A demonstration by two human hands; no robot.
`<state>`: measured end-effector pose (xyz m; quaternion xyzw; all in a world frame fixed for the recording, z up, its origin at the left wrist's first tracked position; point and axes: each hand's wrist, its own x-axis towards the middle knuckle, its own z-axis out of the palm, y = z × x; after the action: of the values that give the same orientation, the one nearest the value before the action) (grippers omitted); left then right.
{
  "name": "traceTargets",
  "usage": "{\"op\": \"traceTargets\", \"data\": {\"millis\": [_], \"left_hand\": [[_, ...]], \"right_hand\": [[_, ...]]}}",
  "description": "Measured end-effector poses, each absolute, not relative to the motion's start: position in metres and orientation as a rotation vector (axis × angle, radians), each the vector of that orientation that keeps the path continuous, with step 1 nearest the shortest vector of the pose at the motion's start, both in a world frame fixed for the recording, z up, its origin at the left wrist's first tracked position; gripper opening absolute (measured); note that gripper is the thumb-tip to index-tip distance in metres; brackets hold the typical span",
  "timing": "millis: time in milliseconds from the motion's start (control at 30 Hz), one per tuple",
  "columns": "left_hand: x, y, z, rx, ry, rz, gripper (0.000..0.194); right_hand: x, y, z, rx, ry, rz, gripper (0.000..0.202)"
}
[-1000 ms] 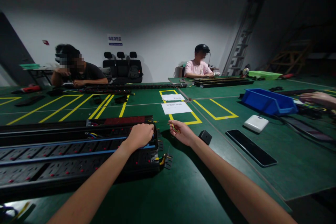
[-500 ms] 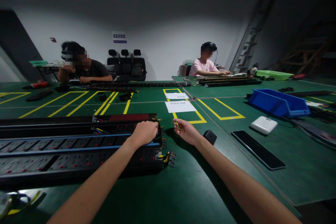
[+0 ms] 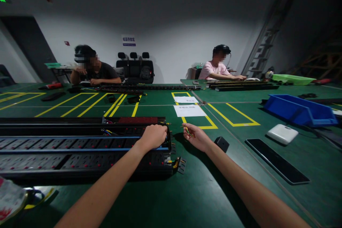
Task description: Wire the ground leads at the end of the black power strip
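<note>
Long black socket strips [image 3: 88, 162] lie side by side at the left of the green table. Over the right end of one of them, my left hand [image 3: 155, 136] is closed on its edge, fingertips hidden behind the rim. My right hand [image 3: 196, 137] is just right of the strips, palm turned up, its fingers pinching small yellow-green wires [image 3: 188, 131]. At the near strip's right end, short wires and a small black end piece [image 3: 181, 165] stick out.
Right of my right hand are a black cube [image 3: 222, 144], a phone [image 3: 276, 160], a white box [image 3: 282, 134] and a blue bin [image 3: 300, 110]. Paper labels [image 3: 189, 110] lie ahead. Two people sit across the green table [image 3: 160, 203]. A bag [image 3: 10, 199] is at near left.
The view has turned slightly left, so everything appears shifted right. Both hands keep nearly the same places beside the strips. More of the bag shows at the near left.
</note>
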<state>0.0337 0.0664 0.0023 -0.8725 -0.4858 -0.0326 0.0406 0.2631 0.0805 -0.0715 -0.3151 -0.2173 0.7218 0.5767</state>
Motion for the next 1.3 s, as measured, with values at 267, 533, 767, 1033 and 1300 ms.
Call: {"op": "traceTargets", "data": {"millis": [267,533,767,1033,1300], "left_hand": [[0.0344,0.0665,0.0024,-2.654,-1.508,-0.085,0.032],[0.0343,0.0687,0.0004,-2.65,-1.492,-0.086,0.031],[0.0335,0.0688,0.0013,-2.659,-1.481,-0.098,0.032],[0.0331,0.0698,0.0013,-2.658,-1.472,-0.11,0.033],[0.0324,0.0709,-0.0001,-2.647,-1.462,-0.092,0.033]], "right_hand": [[0.2642,0.0827,-0.0744,-0.748,-0.524,1.69,0.008],[0.2628,0.0826,-0.0739,-0.733,-0.552,1.682,0.008],[0.2619,0.0825,-0.0718,-0.75,-0.559,1.681,0.009],[0.2619,0.0844,-0.0724,-0.749,-0.555,1.678,0.012],[0.2616,0.0843,-0.0713,-0.755,-0.55,1.681,0.009]]}}
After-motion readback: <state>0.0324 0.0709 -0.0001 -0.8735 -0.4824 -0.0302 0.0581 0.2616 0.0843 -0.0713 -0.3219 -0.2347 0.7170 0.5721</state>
